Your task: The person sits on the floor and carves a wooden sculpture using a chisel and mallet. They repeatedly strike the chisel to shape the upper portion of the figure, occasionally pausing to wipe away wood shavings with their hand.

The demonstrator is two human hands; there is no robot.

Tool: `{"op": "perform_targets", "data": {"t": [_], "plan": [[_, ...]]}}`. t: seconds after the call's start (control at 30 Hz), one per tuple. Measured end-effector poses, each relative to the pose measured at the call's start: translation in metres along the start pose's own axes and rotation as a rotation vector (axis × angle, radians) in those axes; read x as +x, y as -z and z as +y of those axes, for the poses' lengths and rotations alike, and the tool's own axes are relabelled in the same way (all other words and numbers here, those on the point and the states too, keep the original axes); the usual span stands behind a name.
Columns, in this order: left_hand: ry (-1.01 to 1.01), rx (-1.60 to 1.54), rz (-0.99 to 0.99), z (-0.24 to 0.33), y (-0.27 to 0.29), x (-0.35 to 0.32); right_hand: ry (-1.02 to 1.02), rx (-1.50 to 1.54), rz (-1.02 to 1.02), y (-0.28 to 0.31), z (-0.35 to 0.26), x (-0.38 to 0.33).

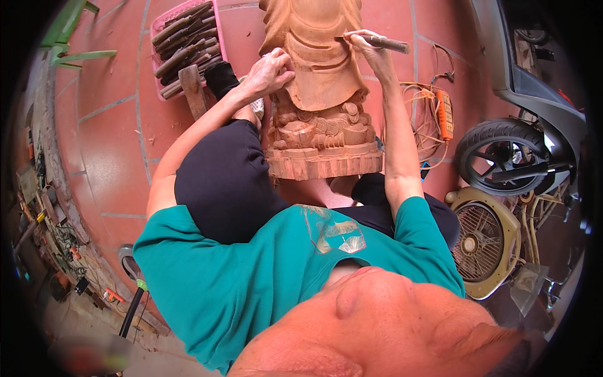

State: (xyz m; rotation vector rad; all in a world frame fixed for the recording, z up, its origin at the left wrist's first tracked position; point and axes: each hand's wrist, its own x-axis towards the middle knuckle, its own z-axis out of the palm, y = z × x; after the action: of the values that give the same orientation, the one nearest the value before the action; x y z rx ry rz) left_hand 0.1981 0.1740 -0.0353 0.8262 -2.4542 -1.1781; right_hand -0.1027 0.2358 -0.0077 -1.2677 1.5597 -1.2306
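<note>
A carved wooden statue [314, 81] with draped robe folds stands in front of me, between my bent legs. Its lower part is a carved base [323, 164] with a ridged rim. My right hand [372, 55] grips a chisel [392, 44] by its handle, which points off to the right. The chisel's dark blade end lies at the robe folds on the statue's right side. On the opposite side, my left hand [271, 74] is closed against the statue's edge, its fingers curled. Part of that grip is hidden.
A pink basket [158, 63] of carving tools [188, 38] and a wooden mallet [192, 92] lie to the left. At right are an orange power strip [445, 115] with tangled cords, a motorbike wheel [502, 154] and a fan [480, 242]. A green chair [63, 31] stands far left.
</note>
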Motion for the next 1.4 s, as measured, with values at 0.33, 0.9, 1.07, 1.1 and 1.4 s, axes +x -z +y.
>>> {"op": "perform_targets", "data": {"t": [0.33,0.9,1.07,1.1,1.4], "plan": [[-0.035,0.009,0.024,0.002,0.002,0.0,0.032,0.165,0.099,-0.005,0.01,0.0],[-0.023,0.005,0.027,0.003,0.001,0.001,-0.047,0.026,-0.007,0.008,0.015,0.002],[-0.017,-0.014,0.016,0.003,0.003,-0.001,-0.08,0.075,-0.011,0.004,0.004,0.001],[-0.026,-0.009,0.017,0.003,0.003,0.0,-0.098,0.139,0.054,0.003,0.008,0.003],[-0.042,0.005,0.033,0.001,0.002,-0.002,-0.01,0.163,0.093,-0.005,0.012,0.003]]}}
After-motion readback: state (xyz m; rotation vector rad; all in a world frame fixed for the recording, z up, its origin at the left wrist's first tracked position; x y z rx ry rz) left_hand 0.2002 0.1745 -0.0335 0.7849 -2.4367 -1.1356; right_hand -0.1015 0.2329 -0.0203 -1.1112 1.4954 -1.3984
